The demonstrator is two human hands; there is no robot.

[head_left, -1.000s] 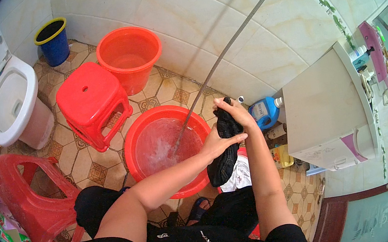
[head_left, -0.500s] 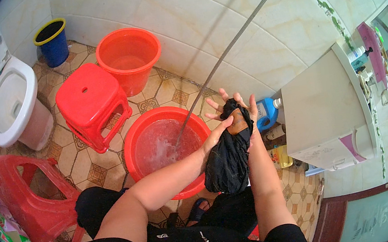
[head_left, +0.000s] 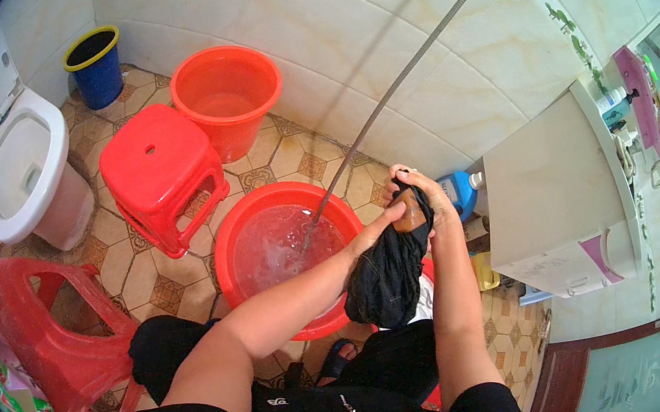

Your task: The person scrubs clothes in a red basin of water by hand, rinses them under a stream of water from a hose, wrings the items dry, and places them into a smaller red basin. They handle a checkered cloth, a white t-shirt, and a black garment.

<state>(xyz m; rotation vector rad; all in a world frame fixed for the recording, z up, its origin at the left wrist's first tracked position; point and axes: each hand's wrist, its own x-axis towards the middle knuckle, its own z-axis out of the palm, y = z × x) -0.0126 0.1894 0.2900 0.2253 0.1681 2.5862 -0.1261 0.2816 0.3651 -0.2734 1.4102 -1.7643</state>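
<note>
A wet black cloth garment (head_left: 386,286) hangs bunched between my two hands, over the right edge of a red basin (head_left: 224,257). My left hand (head_left: 377,231) is closed, its thumb against a brown bar of soap (head_left: 409,215) that lies on the garment; its other fingers are hidden by the cloth. My right hand (head_left: 434,199) is curled around the garment's upper end, beside the soap. Foamy water (head_left: 281,246) fills the basin's bottom, and a grey shower hose (head_left: 383,103) runs down into it.
A red stool (head_left: 153,158) and an orange-red bucket (head_left: 228,94) stand beyond the basin. At left are a toilet (head_left: 21,171) and a red plastic chair (head_left: 54,326). A blue bottle (head_left: 460,193) stands by a pale cabinet (head_left: 556,184) at right. White cloth (head_left: 424,300) shows below the garment.
My right hand's spread fingers have curled in around the garment's upper end. The garment has shifted slightly, and white cloth beneath it now shows.
</note>
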